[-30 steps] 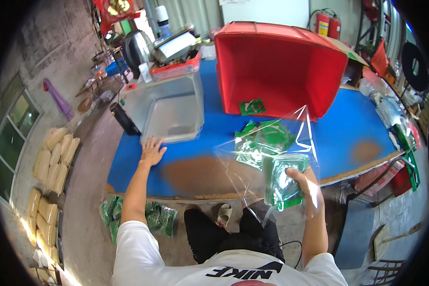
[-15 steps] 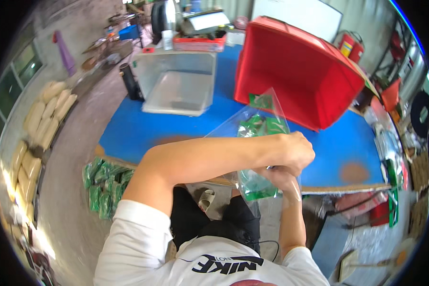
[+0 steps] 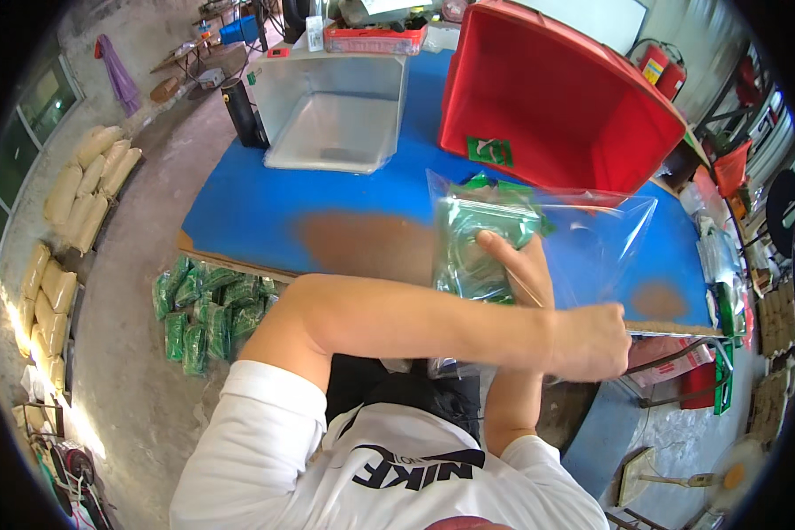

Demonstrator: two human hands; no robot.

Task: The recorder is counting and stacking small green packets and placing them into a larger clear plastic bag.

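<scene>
A clear plastic bag [image 3: 605, 231] with green packets [image 3: 470, 243] inside stands over the table's near edge, tilted. My right hand [image 3: 523, 267] grips its right side, the thumb lying across the front. My left arm crosses in front of my body to the right, and my left hand [image 3: 594, 341] is a fist lower right of the bag. Loose film stretches from the packets down toward that fist, which appears to hold it; its fingertips are hidden. My left forearm covers the bag's lower part. Beyond the bag, a green packet [image 3: 488, 151] lies at the red bin's mouth.
On the blue table [image 3: 256, 208] a large red bin [image 3: 552, 115] lies on its side, beside a translucent tub [image 3: 331, 132] and a black cylinder [image 3: 243, 115]. Green packets [image 3: 208, 314] are piled on the floor at left. Tan sacks [image 3: 84, 199] line the wall.
My hands have parted: the left fist has moved right and down, the right hand is farther up on the bag. The film now spreads out to the right, and the bag is turned differently.
</scene>
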